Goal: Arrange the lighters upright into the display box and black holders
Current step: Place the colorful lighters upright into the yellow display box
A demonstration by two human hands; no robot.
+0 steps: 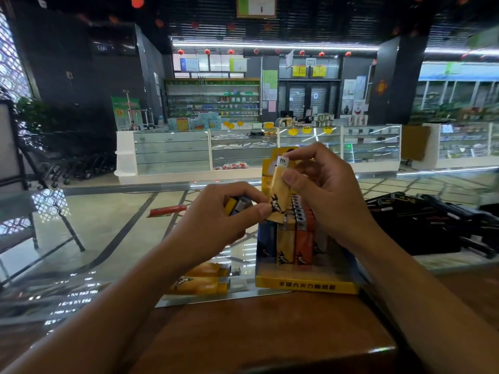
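A pale yellow lighter (278, 191) is held above the display box (306, 284), pinched between the thumb and fingers of the right hand (328, 190) near its metal top and steadied at its lower end by the thumb and forefinger of the left hand (216, 214). In the left hand a small bundle of spare lighters (237, 205) is also gripped, a yellow body and a grey metal cap showing between the curled fingers. The box stands on the glass tabletop (108, 225), with upright lighters (294, 238) in blue, yellow and orange already ranked in its rear rows and its front part apparently not yet filled. Two more yellow lighters (201, 283) lie flat on the glass just left of the box. The black holders (421, 222) sit well to the right. The step in hand is judged to be the seating of one lighter in the box. For the next move, the lighter would need to be turned fully upright, cap uppermost, lined up with a free slot beside the standing ones, and lowered without the neighbours being tipped.
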